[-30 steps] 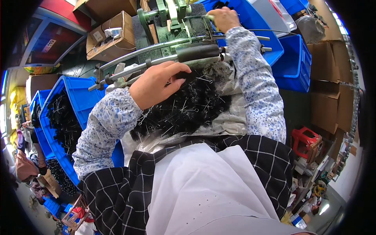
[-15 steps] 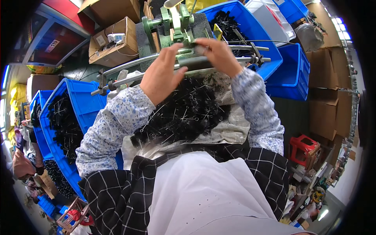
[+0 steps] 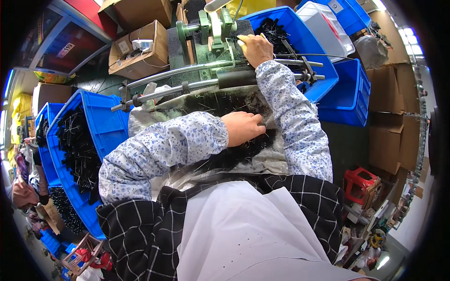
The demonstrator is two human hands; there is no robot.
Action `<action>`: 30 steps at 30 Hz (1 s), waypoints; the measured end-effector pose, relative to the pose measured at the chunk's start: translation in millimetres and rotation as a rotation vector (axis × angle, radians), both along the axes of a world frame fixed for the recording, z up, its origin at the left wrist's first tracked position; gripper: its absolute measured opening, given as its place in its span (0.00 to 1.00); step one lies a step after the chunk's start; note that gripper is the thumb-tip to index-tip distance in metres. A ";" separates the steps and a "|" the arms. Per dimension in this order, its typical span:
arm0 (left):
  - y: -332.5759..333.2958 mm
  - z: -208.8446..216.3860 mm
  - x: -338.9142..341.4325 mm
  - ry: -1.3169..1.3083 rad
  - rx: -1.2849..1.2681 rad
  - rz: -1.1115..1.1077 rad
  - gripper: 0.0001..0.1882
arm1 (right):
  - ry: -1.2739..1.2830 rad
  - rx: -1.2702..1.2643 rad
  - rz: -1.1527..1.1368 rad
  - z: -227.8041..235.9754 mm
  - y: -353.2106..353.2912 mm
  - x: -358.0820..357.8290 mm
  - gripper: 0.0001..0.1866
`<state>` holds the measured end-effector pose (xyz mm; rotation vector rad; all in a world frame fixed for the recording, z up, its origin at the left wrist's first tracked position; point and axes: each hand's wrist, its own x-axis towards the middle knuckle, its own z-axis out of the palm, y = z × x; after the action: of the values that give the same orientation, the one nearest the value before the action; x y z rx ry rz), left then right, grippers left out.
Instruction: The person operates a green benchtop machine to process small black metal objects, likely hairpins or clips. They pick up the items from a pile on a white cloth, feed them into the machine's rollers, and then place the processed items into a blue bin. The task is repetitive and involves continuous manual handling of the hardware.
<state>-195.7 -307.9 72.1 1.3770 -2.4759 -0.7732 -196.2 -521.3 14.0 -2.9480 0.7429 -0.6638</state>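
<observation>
My left hand point(image 3: 243, 128) reaches across the pile of small black wire-stemmed brushes point(image 3: 220, 159) on a cloth-lined surface in front of me. Its fingers are apart and slightly bent over the brushes, and I see nothing held in them. My right hand point(image 3: 258, 50) is higher up, beside the green machine point(image 3: 216, 40). Its fingers close round a yellow handle point(image 3: 242, 43) that shows on both sides of the hand. A small dark bristly piece point(image 3: 232, 41) sits at the machine next to that hand. Two metal rods point(image 3: 164, 89) cross between the machine and the pile.
Blue bins of black brushes stand at the left point(image 3: 77, 145) and behind my right hand point(image 3: 300, 33). Another blue bin point(image 3: 344, 96) is at the right. A cardboard box with a white power adapter point(image 3: 138, 63) stands left of the machine. A red stool point(image 3: 361, 187) is at lower right.
Both hands were together at the front of the machine. My left hand has come down and right onto the brush pile; my right hand has moved up and closed on the yellow handle.
</observation>
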 end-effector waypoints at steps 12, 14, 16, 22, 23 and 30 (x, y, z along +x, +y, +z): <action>26.9 55.4 33.7 0.411 -0.102 0.304 0.11 | 0.095 -0.062 -0.170 4.1 -0.3 -6.7 0.17; 36.5 59.1 45.5 0.402 -0.068 0.331 0.12 | 0.087 -0.038 -0.171 -0.9 -2.2 -14.0 0.19; 43.6 61.2 51.9 0.402 -0.050 0.351 0.12 | 0.029 -0.052 -0.131 -7.5 -3.1 -12.5 0.19; 45.7 60.9 56.0 0.412 -0.044 0.381 0.12 | 0.001 -0.027 -0.098 -4.9 27.9 19.1 0.13; 43.9 60.2 54.8 0.420 -0.067 0.367 0.12 | -0.001 -0.036 -0.103 -6.8 33.9 26.3 0.12; 41.0 64.4 58.0 0.397 -0.071 0.388 0.13 | 0.000 -0.136 -0.095 -8.0 34.1 27.8 0.07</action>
<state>-137.7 -266.9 136.5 1.4499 -1.8464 -0.7703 -168.4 -487.3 6.0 -3.0505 0.8762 -0.7494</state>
